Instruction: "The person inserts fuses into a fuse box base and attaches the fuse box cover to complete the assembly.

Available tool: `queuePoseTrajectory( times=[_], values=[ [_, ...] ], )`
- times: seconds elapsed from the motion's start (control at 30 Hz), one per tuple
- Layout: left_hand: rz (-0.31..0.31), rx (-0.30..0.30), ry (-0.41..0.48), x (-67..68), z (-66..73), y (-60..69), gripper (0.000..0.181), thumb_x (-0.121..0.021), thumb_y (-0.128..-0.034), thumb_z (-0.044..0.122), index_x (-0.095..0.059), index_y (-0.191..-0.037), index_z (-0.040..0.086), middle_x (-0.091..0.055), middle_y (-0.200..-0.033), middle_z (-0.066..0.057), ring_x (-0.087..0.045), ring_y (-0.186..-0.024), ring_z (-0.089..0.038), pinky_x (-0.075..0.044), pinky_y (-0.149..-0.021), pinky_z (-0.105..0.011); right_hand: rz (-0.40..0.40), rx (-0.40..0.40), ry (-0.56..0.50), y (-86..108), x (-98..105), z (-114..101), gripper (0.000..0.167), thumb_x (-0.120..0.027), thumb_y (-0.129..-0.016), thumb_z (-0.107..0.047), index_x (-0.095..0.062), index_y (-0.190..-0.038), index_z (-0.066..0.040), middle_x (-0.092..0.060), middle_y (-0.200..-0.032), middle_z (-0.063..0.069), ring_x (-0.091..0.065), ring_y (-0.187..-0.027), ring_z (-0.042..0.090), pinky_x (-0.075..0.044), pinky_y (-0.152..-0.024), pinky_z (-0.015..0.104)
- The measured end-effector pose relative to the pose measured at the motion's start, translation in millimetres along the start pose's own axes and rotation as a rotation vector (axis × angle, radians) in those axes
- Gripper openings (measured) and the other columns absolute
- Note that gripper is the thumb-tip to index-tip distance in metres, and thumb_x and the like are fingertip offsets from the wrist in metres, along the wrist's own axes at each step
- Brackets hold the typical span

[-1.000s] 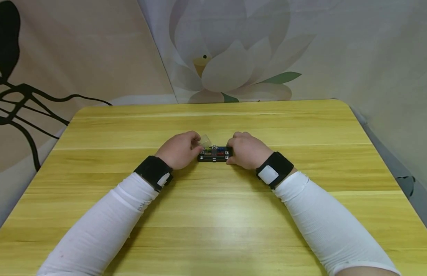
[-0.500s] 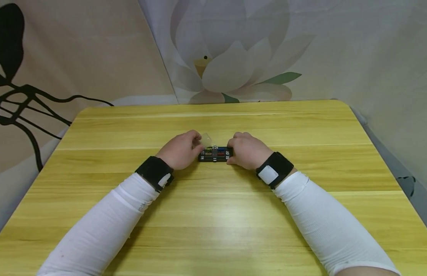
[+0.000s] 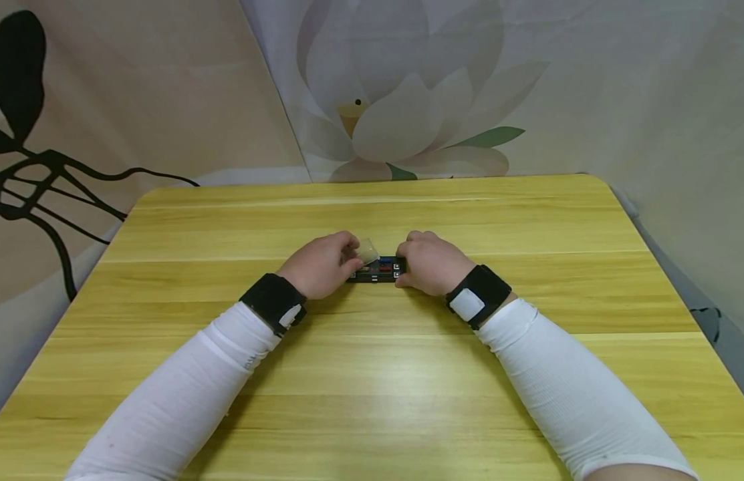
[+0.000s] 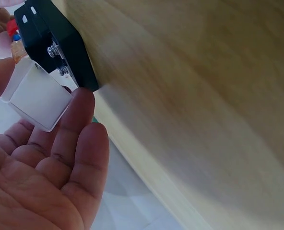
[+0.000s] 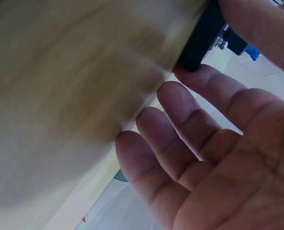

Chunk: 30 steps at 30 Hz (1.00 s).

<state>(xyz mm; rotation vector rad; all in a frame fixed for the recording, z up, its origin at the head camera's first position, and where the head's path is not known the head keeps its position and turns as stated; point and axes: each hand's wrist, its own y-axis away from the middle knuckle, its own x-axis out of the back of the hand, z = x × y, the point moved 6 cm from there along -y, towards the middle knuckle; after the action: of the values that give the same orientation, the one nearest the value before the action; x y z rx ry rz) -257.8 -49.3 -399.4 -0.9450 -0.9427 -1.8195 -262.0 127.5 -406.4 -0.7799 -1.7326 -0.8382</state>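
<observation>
A black fuse block (image 3: pixel 384 276) lies on the table in the head view, with coloured blade fuses and metal screws on top. My left hand (image 3: pixel 320 267) pinches a small clear plastic cover (image 3: pixel 368 251) between thumb and fingers. In the left wrist view, the tilted cover (image 4: pixel 41 98) is beside the block's end (image 4: pixel 67 40); whether they touch I cannot tell. My right hand (image 3: pixel 433 264) holds the block's right end between thumb and index finger. The right wrist view has its other fingers spread over the tabletop, with the block's dark end (image 5: pixel 199 45) at the index fingertip.
The wooden table (image 3: pixel 372 374) reaches back to a wall hanging (image 3: pixel 426 120) printed with a pale flower. Black printed stems and a leaf (image 3: pixel 17 73) mark the hanging at left. Each wrist wears a black band (image 3: pixel 274 304).
My left hand has moved slightly right with the clear cover, which is now over the left part of the fuse block. My right hand stays in place on the block.
</observation>
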Motion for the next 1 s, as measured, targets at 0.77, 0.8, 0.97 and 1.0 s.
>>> queuePoseTrajectory(
  times=[0.77, 0.8, 0.97, 1.0],
  values=[
    [-0.007, -0.064, 0.013, -3.3, 12.3, -0.4, 0.039, -0.066, -0.1056, 0.030, -0.061, -0.137, 0.007, -0.071, -0.119, -0.006, -0.068, -0.103, -0.020, -0.057, -0.096, -0.041, 0.036, 0.020, 0.009, 0.5, 1, -1, 0.044, -0.086, -0.089, -0.037, -0.074, -0.117, -0.005, -0.065, -0.104, 0.009, -0.058, -0.093, 0.026, -0.053, -0.086, 0.038],
    [-0.005, -0.066, 0.009, -3.3, 12.9, -0.3, 0.038, -0.067, -0.1054, 0.029, -0.061, -0.136, 0.007, -0.071, -0.119, -0.006, -0.067, -0.102, -0.020, -0.057, -0.096, -0.040, 0.035, 0.020, 0.009, 0.6, 1, -1, 0.044, -0.086, -0.090, -0.037, -0.074, -0.117, -0.004, -0.065, -0.104, 0.009, -0.058, -0.093, 0.026, -0.053, -0.086, 0.038],
    [0.006, -0.071, -0.009, -3.3, 15.1, -0.7, 0.038, -0.066, -0.1055, 0.031, -0.061, -0.137, 0.008, -0.071, -0.119, -0.005, -0.067, -0.103, -0.020, -0.056, -0.097, -0.041, 0.026, 0.018, 0.015, 0.4, 2, -1, 0.043, -0.085, -0.090, -0.037, -0.074, -0.117, -0.005, -0.065, -0.105, 0.009, -0.058, -0.094, 0.026, -0.053, -0.088, 0.039],
    [0.007, -0.073, -0.012, -3.3, 15.5, -0.8, 0.039, -0.066, -0.1055, 0.031, -0.061, -0.137, 0.009, -0.071, -0.119, -0.005, -0.066, -0.104, -0.020, -0.056, -0.098, -0.041, 0.024, 0.017, 0.014, 0.3, 3, -2, 0.043, -0.085, -0.090, -0.037, -0.074, -0.117, -0.005, -0.065, -0.106, 0.009, -0.058, -0.094, 0.026, -0.053, -0.088, 0.039]
  ],
)
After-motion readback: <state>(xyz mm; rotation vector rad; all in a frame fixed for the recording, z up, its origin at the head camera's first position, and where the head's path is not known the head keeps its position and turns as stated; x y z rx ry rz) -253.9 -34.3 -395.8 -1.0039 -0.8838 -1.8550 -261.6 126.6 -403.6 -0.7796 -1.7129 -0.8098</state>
